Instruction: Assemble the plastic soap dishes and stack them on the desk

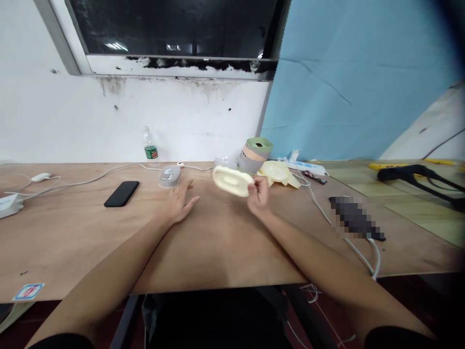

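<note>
Pinched at its right end by my right hand point(258, 195) is a shallow cream oval lid point(231, 181), held tilted above the table, with a raised strip along its middle. My left hand point(179, 201) is open, fingers stretched forward, low over the wooden table point(203, 252). Just beyond those fingertips stands a small grey oval container point(170, 176) with a dark drawing on its top. Behind the lid is a clear plastic container point(224, 161), partly hidden. Whether my left hand touches the tabletop is hard to tell.
A black phone point(122, 194) lies left, and a bottle point(149, 144) stands by the wall. Behind my right hand are a green-and-grey round container point(255, 154) and a yellowish packet point(278, 173). White cables, a power strip point(307, 167) and a dark pixelated device point(356, 218) occupy the right.
</note>
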A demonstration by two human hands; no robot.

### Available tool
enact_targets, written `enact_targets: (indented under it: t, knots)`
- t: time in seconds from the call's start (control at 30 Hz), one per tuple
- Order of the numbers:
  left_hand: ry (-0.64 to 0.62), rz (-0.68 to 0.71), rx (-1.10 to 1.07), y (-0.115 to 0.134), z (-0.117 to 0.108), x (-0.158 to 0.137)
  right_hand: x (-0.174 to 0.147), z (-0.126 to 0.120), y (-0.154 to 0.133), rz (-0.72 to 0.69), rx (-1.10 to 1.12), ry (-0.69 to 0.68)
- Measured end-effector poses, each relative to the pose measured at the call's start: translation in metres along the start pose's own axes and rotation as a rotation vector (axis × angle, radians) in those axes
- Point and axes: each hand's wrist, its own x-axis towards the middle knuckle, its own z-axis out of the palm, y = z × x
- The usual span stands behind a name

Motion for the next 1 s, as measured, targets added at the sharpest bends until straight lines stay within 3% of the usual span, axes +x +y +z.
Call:
enact_targets:
  t: [0.13,0.2,0.27,0.37,0.53,0.6,0.67,0.87,1.0]
  knots:
    - [-0.146,0.04,0.05,0.006,0.002,-0.003,-0.016,0.029,-0.007,0.213,0.066,-0.388]
    - [-0.276,0.062,0.089,0.006,0.003,-0.004,-0.016,0.033,-0.004,0.221,-0.062,-0.574]
    - [-0.339,0.088,0.104,0.005,0.004,-0.004,-0.014,0.029,-0.002,0.193,-0.216,-0.669]
    - [-0.286,0.122,0.107,0.004,0.005,-0.004,0.0,0.015,0.001,0.117,-0.337,-0.573]
    - [-0.261,0.155,0.037,0.006,0.009,-0.006,0.063,-0.022,0.016,0.0,-0.379,-0.094]
    - [-0.268,0.158,0.001,0.007,0.011,-0.007,0.094,-0.038,0.026,-0.037,-0.467,0.027]
    - [-0.267,0.153,0.0,0.01,0.013,-0.008,0.12,-0.05,0.036,-0.101,-0.551,0.014]
    - [-0.262,0.153,0.029,0.028,0.01,-0.009,0.154,-0.056,0.069,-0.166,-0.613,-0.294]
    - [-0.276,0.144,-0.012,0.033,0.003,-0.009,0.155,-0.051,0.066,-0.149,-0.509,-0.171]
